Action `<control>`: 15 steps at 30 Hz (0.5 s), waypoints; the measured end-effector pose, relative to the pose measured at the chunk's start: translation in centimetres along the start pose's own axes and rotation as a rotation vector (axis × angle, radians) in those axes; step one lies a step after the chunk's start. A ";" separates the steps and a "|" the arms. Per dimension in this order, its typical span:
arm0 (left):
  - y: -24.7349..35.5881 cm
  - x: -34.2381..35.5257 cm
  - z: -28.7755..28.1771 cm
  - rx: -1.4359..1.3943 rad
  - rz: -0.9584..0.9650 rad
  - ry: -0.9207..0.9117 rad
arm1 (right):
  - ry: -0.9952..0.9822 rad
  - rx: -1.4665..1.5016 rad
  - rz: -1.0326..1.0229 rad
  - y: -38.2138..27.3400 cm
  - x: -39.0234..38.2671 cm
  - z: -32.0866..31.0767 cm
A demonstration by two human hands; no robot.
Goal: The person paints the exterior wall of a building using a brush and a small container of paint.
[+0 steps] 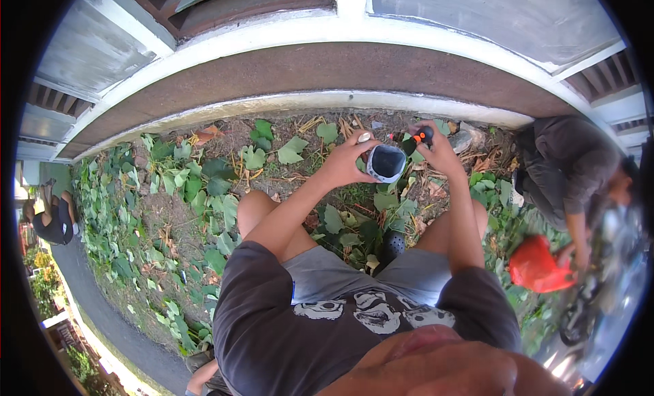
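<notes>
My left hand [346, 159] is closed around a cup-like container [386, 163] with a pale blue patterned outside. Its dark opening faces up toward me, and I cannot make out anything inside. A small whitish piece [364, 136] shows by the fingers of that hand; its kind is unclear. Just to the right, my right hand [439, 154] grips the black and orange handle of a hand tool [424, 134]. The tool's working end is hard to make out near the container's rim. Both hands are over leafy ground, between my bent knees.
Green leafy plants [197, 185] and dry leaves cover the soil. A low wall [293, 75] runs across the far side, with a stone [469, 137] near it. At right, a crouching person [565, 164] has a red plastic bag [540, 265]. Another person [54, 219] is far left.
</notes>
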State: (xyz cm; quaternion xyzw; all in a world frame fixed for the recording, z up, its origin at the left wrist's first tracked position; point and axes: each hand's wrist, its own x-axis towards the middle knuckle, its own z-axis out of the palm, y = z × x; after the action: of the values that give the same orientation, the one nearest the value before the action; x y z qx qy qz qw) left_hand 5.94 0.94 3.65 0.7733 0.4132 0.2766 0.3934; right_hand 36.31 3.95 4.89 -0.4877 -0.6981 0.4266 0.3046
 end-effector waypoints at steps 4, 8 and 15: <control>0.1 -0.3 -0.2 0.068 0.066 0.020 | -0.127 -0.064 -0.001 -1.1 2.4 0.3; 0.5 -0.3 -0.2 0.097 0.089 0.014 | -0.199 -0.211 -0.150 -2.8 3.8 0.3; -0.1 -1.0 -0.1 0.132 0.099 0.010 | -0.384 -0.063 0.008 -1.2 4.5 1.6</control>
State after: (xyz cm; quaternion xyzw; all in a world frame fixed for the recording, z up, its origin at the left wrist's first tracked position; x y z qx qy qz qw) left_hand 5.32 0.16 3.51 0.8156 0.3938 0.2716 0.3257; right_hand 32.92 7.46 5.32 -0.4096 -0.7545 0.4908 0.1488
